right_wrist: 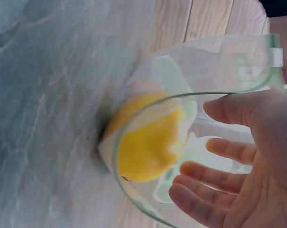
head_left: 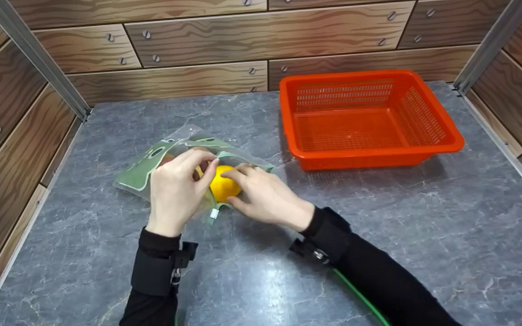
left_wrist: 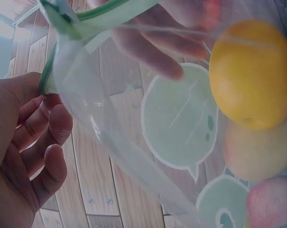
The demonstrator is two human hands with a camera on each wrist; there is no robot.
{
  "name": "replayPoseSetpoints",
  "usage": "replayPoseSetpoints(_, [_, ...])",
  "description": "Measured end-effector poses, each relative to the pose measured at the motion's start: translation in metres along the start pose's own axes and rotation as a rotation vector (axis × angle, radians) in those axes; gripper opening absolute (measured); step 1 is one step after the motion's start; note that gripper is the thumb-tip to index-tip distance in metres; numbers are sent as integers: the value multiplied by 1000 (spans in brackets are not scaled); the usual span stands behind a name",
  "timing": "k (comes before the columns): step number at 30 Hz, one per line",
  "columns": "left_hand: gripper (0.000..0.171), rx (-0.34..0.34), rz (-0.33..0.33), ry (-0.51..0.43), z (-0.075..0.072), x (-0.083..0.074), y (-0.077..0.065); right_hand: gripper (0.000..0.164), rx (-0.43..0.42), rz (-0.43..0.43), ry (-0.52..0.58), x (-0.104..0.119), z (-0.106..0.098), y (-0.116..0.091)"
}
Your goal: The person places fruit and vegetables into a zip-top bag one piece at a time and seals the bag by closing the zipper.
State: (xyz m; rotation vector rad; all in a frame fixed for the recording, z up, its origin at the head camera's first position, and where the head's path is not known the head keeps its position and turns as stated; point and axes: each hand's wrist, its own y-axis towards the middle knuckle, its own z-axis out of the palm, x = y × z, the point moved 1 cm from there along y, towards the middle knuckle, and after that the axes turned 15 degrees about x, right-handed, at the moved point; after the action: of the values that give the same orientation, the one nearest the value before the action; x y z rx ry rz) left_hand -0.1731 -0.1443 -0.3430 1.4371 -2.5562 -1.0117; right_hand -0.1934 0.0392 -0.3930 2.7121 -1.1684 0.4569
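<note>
A clear zip bag (head_left: 136, 176) with green printing lies on the table, its mouth spread apart toward the right. With thumb and forefinger my left hand (head_left: 177, 188) pinches the bag's green zip edge. An orange (head_left: 221, 186) is inside, just within the mouth. My right hand (head_left: 265, 192) is at the opening, and in the right wrist view its fingers (right_wrist: 205, 178) are loosely extended, apart from the orange. Through the film, the left wrist view shows a pale yellowish fruit (left_wrist: 259, 152) and a pinkish-red fruit (left_wrist: 272, 203) beside the orange.
At the back right stands a red-orange plastic basket (head_left: 376, 151) with slotted walls and nothing in it. A white zip slider (head_left: 214, 213) hangs at the bag's near corner. Wood-patterned walls (head_left: 206, 40) enclose the grey marbled table (head_left: 406, 235).
</note>
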Motion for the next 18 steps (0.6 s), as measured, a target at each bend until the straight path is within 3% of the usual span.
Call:
replayPoseSetpoints(7, [5, -2, 4, -1, 1, -1, 0, 31, -93, -65, 68, -8, -22, -31])
replayPoseSetpoints(13, [4, -8, 8, 3, 3, -1, 0, 27, -206, 23, 91, -36, -37, -48])
replayPoseSetpoints(18, [3, -3, 19, 6, 5, -2, 0, 37, -184, 97, 20, -51, -37, -55])
